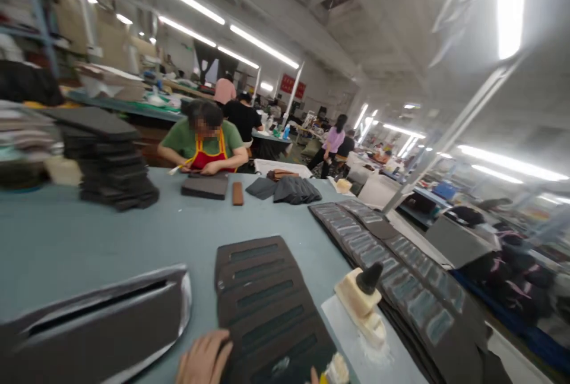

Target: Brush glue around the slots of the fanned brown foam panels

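Note:
My left hand (203, 358) lies with its fingers stretched out at the left edge of a row of overlapping dark panels (262, 296), each with a long slot. At the bottom edge only a fingertip of my right hand (314, 376) shows, beside a brush (337, 370) with a yellow handle and a cream-coloured, clotted head. The brush is over the nearest panel, where a wet whitish smear shows. Most of my right hand is out of the frame. To the left lies a larger dark piece (102, 327) with a slot and pale smears along its edge.
A cream-coloured block with a black cone-shaped knob (370, 280) stands on a white sheet (333, 313). Stacked slotted panels (414, 289) line the right side. Across the blue-green table (196, 224), a person in green (173, 139) works beside dark stacks (107, 164).

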The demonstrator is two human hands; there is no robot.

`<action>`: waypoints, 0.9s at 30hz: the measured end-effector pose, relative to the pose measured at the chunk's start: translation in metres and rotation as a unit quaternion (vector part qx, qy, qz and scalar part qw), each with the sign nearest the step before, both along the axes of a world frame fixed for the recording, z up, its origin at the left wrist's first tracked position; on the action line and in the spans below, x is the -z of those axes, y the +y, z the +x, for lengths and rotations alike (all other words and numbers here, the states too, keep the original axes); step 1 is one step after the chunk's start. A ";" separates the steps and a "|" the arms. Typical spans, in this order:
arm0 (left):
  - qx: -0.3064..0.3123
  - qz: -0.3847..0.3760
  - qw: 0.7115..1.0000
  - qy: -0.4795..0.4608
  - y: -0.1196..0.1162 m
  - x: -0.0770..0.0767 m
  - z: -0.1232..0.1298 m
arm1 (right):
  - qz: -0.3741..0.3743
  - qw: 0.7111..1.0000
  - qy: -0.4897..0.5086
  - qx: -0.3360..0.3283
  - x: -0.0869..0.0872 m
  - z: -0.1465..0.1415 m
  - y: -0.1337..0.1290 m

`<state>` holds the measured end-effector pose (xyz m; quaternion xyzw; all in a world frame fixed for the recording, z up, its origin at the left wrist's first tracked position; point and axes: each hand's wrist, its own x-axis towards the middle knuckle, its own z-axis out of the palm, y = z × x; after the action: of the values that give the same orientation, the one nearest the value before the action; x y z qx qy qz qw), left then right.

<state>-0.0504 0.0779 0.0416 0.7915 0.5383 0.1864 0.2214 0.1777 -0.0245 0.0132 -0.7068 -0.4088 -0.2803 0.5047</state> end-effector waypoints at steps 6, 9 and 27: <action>-0.278 0.015 0.957 0.088 0.067 -0.027 -0.082 | -0.130 0.987 -0.053 -0.073 0.015 -0.063 -0.014; -0.321 0.003 0.940 0.117 0.090 -0.029 -0.082 | -0.149 0.972 -0.045 -0.178 0.003 -0.104 0.019; -0.365 0.006 0.920 0.144 0.110 -0.022 -0.044 | -0.172 0.881 0.241 -0.369 -0.067 -0.173 0.217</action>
<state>-0.0942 0.1884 0.0640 0.5596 0.8148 0.1417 0.0534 0.0048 0.1928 0.0798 -0.6262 -0.5479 0.1798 0.5247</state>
